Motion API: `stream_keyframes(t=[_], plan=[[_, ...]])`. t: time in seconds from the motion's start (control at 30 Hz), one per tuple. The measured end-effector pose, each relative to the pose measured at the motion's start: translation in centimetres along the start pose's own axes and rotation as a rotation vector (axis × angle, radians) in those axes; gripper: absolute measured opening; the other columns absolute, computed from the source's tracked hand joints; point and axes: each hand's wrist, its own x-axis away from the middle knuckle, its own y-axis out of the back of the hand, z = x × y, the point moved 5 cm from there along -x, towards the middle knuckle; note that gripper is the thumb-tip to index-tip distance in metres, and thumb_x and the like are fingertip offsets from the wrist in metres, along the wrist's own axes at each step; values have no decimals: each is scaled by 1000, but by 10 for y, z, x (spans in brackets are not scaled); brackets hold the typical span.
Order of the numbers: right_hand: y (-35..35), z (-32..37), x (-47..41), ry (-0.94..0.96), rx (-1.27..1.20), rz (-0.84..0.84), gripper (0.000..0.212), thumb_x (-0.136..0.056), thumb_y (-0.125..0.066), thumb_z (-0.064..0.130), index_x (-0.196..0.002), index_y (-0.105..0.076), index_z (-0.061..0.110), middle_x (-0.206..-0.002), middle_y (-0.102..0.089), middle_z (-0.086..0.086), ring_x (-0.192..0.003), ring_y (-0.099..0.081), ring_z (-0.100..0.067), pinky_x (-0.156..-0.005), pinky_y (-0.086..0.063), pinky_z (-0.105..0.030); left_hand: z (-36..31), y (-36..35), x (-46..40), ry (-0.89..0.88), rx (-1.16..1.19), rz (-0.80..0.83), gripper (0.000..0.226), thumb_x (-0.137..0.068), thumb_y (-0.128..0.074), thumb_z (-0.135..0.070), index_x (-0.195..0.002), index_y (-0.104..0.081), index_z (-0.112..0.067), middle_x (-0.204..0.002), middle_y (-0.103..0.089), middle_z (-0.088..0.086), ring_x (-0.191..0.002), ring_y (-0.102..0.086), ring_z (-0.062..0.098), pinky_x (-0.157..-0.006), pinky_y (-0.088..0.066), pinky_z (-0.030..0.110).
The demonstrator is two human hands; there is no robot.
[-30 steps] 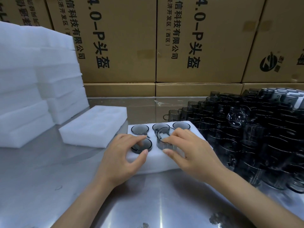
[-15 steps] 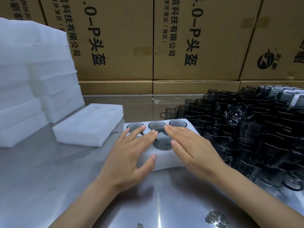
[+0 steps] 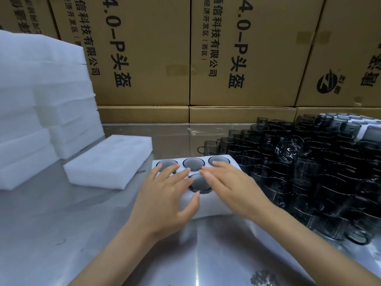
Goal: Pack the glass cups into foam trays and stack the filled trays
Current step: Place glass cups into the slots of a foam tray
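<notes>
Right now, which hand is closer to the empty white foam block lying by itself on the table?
The left hand. It lies flat on the filled foam tray, just right of the empty foam block. The right hand rests further right on that tray, beside the pile of glass cups.

I stand at a steel bench (image 3: 61, 234) whose brushed top reflects the overhead light in pale streaks. Along its far edge rises a wall of brown cardboard cartons (image 3: 243, 50) printed with black lettering, stacked on flatter cartons beneath.
</notes>
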Motion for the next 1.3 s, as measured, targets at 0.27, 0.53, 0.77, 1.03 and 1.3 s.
stream_keyframes(t=[0.27,0.53,0.77,1.03,1.3], plan=[[24,-67,-102,-324,22,-71,38,-96,-40,19,-131,-54,22,-130,-59,0,-120,-51,-23,-96,-45,-37,-21,-18,3,-145,-29,-38,30,-80,-53,-35,-89,-69,-12,-81,-65,-2,-77,-62,23,-71,-44,31],[-13,-96,-143,-461,232,209,33,-90,-46,11,-118,-64,13,-125,-60,-8,-115,-53,-29,-95,-48,-41,-18,-20,4,-152,-24,-58,25,-81,-54,-33,-91,-68,-15,-78,-63,-3,-76,-60,21,-66,-45,30],[-3,-93,-140,-469,192,-82,22,-92,-55,28,-105,-71,19,-113,-63,-8,-121,-42,-27,-83,-45,-35,-15,-21,2,-136,-14,-36,25,-81,-53,-36,-88,-68,-17,-75,-62,-5,-74,-59,19,-61,-46,29],[49,-49,-81,-277,-493,-607,19,-93,-52,31,-76,-49,22,-105,-49,-1,-90,-48,-8,-69,-35,-13,-15,-20,1,-134,1,-33,27,-82,-57,-39,-89,-68,-16,-76,-65,-6,-76,-62,18,-61,-50,28],[34,-37,-2,-194,-578,-385,21,-84,-67,22,-91,-48,25,-92,-58,9,-80,-54,6,-74,-41,-15,-17,-16,1,-116,5,-6,29,-82,-54,-39,-92,-69,-16,-81,-66,-6,-81,-63,18,-65,-51,28]])
